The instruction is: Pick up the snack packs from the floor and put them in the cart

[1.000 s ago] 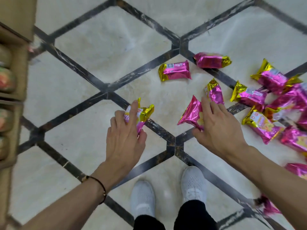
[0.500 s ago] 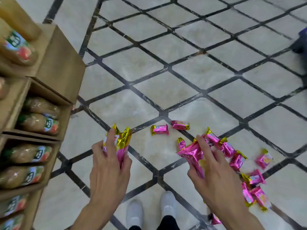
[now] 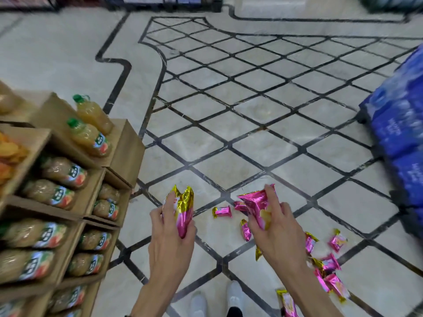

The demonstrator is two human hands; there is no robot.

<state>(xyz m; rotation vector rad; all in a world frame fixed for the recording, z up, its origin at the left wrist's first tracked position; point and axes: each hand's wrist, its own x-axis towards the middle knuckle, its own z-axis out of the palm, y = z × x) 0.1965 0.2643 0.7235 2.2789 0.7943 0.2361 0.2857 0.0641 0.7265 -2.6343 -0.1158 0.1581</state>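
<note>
Head view, shop aisle: above your white shoes (image 3: 233, 294), your left hand (image 3: 170, 234) grips a pink-and-gold snack pack (image 3: 183, 209), fingers curled round it. Your right hand (image 3: 278, 234) clutches a second pack (image 3: 257, 204) the same way, and both are lifted clear of the tiled floor (image 3: 229, 110). More loose packs (image 3: 329, 268) lie scattered on the tiles by your right arm, and one small pack (image 3: 222, 211) lies between your hands. Cardboard shelves (image 3: 123, 154) of juice bottles (image 3: 91, 133) stand at left, blue cases (image 3: 402, 133) at right. No cart shows. You appear to be at the carry step. Next, likely: find the cart, drop both packs in, then gather the rest.
</note>
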